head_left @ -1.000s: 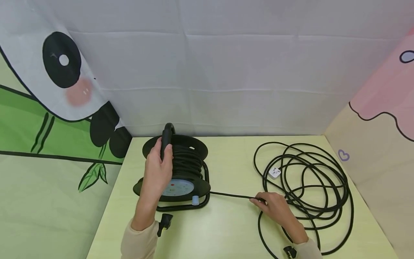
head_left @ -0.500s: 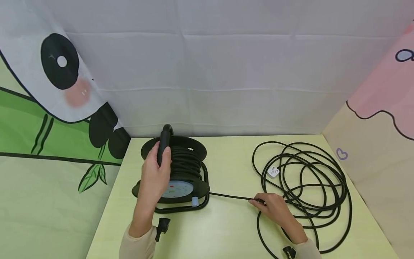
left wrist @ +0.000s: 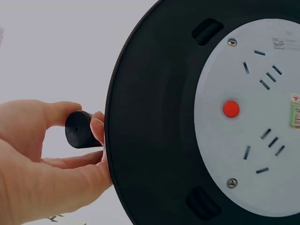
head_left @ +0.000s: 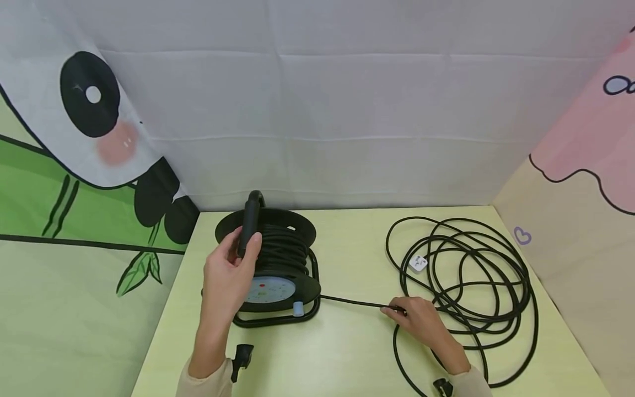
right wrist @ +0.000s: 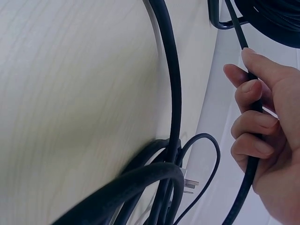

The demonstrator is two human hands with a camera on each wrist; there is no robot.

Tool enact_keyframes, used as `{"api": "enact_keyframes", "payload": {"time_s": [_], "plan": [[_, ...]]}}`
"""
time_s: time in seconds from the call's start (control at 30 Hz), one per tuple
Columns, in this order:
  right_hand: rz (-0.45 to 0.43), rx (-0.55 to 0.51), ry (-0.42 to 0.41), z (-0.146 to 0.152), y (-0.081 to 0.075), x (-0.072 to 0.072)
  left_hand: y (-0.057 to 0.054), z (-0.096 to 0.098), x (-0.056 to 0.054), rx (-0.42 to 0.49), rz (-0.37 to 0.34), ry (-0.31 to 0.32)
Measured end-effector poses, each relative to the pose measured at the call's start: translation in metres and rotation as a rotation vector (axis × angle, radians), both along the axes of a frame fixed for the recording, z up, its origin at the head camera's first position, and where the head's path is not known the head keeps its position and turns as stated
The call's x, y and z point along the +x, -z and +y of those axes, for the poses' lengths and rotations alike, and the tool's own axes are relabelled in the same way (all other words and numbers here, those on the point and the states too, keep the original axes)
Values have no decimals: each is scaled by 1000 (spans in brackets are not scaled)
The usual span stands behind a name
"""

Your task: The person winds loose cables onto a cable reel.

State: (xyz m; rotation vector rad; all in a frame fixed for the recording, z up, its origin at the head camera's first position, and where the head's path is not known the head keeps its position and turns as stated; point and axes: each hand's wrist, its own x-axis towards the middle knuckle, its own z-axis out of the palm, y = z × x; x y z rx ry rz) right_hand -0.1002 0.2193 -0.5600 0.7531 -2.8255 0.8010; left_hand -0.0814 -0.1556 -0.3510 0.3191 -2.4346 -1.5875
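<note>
A black cable reel (head_left: 307, 286) stands upright on the left of the table, with cable wound on its drum and a pale socket face (left wrist: 215, 84) with a red button. My left hand (head_left: 223, 286) has thumb and fingers loosely curled round the lower end of its black handle (head_left: 251, 220); the handle's end shows between the fingers in the left wrist view. My right hand (head_left: 421, 320) grips the black cable (head_left: 354, 302), which runs nearly straight from the reel. The right wrist view shows fingers (right wrist: 253, 122) wrapped round it.
Loose cable loops (head_left: 525, 298) spread over the right of the pale table (head_left: 317, 364). A white plug (head_left: 418, 263) lies among them. The reel stands on a black tube frame (head_left: 278, 320). A white cloth wall (head_left: 347, 121) rises behind, with printed cloth at both sides.
My left hand has slid down and slightly left along the handle, with its grip looser. The right hand, cable and reel hold nearly the same place.
</note>
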Motion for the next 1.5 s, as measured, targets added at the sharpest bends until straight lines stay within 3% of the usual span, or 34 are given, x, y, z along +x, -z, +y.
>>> {"api": "enact_keyframes", "payload": {"time_s": [0.33, 0.73, 1.0, 1.5], "plan": [[3, 7, 3, 0, 4, -1, 12, 4, 17, 96, 121, -93], [-31, 8, 5, 1, 2, 0, 19, 6, 33, 170, 119, -181], [-30, 11, 3, 1, 3, 1, 31, 11, 41, 115, 98, -154], [-46, 12, 8, 0, 1, 2, 59, 18, 46, 145, 12, -115]]}}
